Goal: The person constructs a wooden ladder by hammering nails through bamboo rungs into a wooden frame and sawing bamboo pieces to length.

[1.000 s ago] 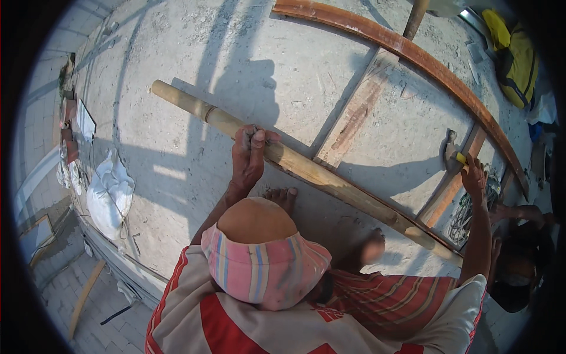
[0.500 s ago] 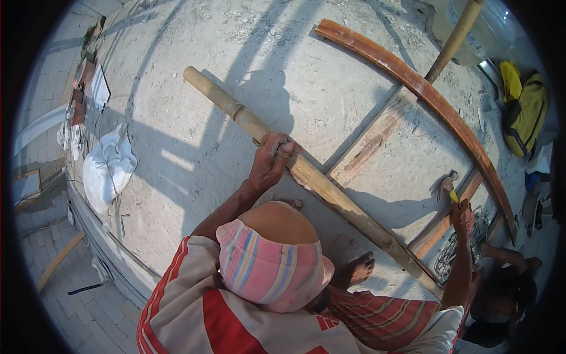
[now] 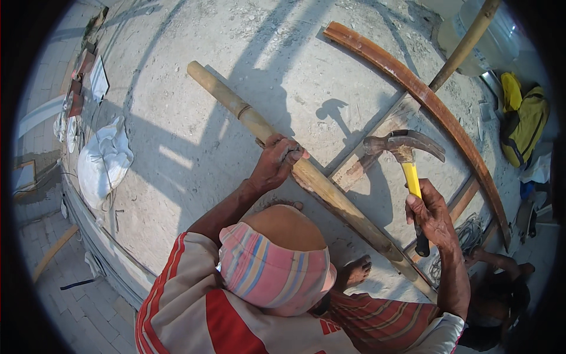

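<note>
A bamboo pole [image 3: 345, 206] slants across the middle, from upper left to lower right. My left hand [image 3: 277, 159] is closed over its upper part, fingertips bunched on the near side of a wooden board. Whether something small is pinched in those fingertips cannot be made out. My right hand [image 3: 433, 215] grips a claw hammer [image 3: 405, 147] by its yellow and black handle. The hammer is raised to the right of the pole, its head up and its claw pointing right. Beneath the hammer, the wooden board [image 3: 351, 171] runs from the pole toward a curved reddish-brown beam [image 3: 424, 91].
A second wooden piece [image 3: 466, 197] joins the pole and beam, beside coiled wire [image 3: 469, 233]. Another bamboo pole [image 3: 466, 44] rises at upper right. A white sack [image 3: 106, 162] lies left; a yellow-green bag [image 3: 525, 130] lies right. A co-worker's arm [image 3: 498, 258] shows at lower right.
My right hand has lifted the hammer up and to the left, so its head now shows large over the board. My left hand stays at the same place on the bamboo pole.
</note>
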A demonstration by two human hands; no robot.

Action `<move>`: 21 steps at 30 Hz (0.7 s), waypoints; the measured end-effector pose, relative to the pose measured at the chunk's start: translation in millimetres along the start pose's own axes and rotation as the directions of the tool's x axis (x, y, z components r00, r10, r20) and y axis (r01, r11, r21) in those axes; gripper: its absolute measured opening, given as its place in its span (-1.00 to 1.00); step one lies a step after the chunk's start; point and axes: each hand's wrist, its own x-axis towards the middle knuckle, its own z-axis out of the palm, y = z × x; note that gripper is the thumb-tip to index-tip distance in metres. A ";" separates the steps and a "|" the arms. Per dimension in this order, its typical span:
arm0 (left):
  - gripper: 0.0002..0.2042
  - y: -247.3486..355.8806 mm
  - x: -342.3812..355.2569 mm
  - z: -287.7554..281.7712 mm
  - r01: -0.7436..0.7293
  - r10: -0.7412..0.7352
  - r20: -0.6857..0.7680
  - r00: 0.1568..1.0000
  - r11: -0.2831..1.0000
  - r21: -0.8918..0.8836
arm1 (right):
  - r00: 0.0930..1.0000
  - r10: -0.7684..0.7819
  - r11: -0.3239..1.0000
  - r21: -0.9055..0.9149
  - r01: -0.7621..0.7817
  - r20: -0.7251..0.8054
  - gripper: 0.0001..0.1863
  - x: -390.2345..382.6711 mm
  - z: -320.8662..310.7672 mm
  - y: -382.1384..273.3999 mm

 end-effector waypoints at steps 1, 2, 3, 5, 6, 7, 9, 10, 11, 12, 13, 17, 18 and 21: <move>-0.93 -1.3 0.8 2.2 -0.012 0.012 0.004 1.000 1.000 -0.002 | 0.994 0.074 0.997 -0.038 -0.072 0.075 -0.69 3.6 8.8 -0.9; -0.93 -2.5 1.7 6.4 -0.018 0.018 -0.003 1.000 1.000 -0.009 | 0.998 0.010 0.978 -0.209 0.004 0.069 -0.66 6.7 18.6 3.0; -0.92 -6.2 1.7 8.9 -0.037 0.036 -0.025 0.999 0.999 -0.016 | 0.995 0.027 0.964 -0.268 0.000 0.095 -0.66 9.0 29.1 -5.9; -0.90 -6.3 1.3 11.1 -0.051 0.050 -0.047 0.998 0.998 -0.027 | 0.994 -0.013 0.943 -0.331 0.047 0.106 -0.66 8.1 46.0 -18.4; -0.88 -5.8 -1.2 7.6 -0.012 0.012 -0.042 0.999 1.000 0.000 | 0.993 -0.015 0.943 -0.329 0.054 0.118 -0.66 9.3 53.6 -28.4; -0.86 -4.3 -3.5 5.9 0.025 -0.024 -0.035 0.999 0.999 0.020 | 0.992 -0.078 0.936 -0.337 0.106 0.094 -0.65 8.3 57.4 -42.8; -0.84 -6.7 -7.0 4.6 0.029 -0.029 -0.039 0.999 1.000 0.010 | 0.988 -0.138 0.924 -0.351 0.153 0.067 -0.64 8.9 64.2 -61.5; -0.82 -8.9 -7.1 4.8 0.027 -0.027 -0.042 0.999 1.000 0.002 | 0.971 -0.237 0.903 -0.364 0.230 0.026 -0.65 10.1 67.0 -67.8; -0.82 -10.9 -7.5 4.4 0.027 -0.027 -0.042 0.999 1.000 -0.002 | 0.943 -0.333 0.874 -0.380 0.304 -0.012 -0.66 11.7 69.1 -71.5; -0.81 -13.1 -8.3 3.7 0.038 -0.038 0.001 0.999 0.999 -0.010 | 0.917 -0.399 0.836 -0.424 0.350 -0.029 -0.67 13.9 70.8 -72.3; -0.80 -15.1 -9.1 3.7 0.050 -0.049 0.044 0.998 0.999 -0.017 | 0.918 -0.397 0.835 -0.426 0.348 -0.029 -0.67 16.0 71.7 -71.9; -0.78 -20.6 -11.1 11.3 0.066 -0.067 -0.029 0.997 0.998 -0.025 | 0.944 -0.326 0.739 -0.609 0.287 0.049 -0.68 24.8 77.5 -58.5; -0.78 -21.2 -10.8 11.2 0.052 -0.053 -0.038 0.998 0.998 -0.028 | 0.947 -0.313 0.699 -0.658 0.281 0.071 -0.69 27.1 79.6 -52.8; -0.76 -21.5 -8.5 8.6 0.015 -0.015 -0.028 1.000 1.000 -0.021 | 0.947 -0.316 0.722 -0.635 0.274 0.049 -0.69 28.0 83.2 -43.4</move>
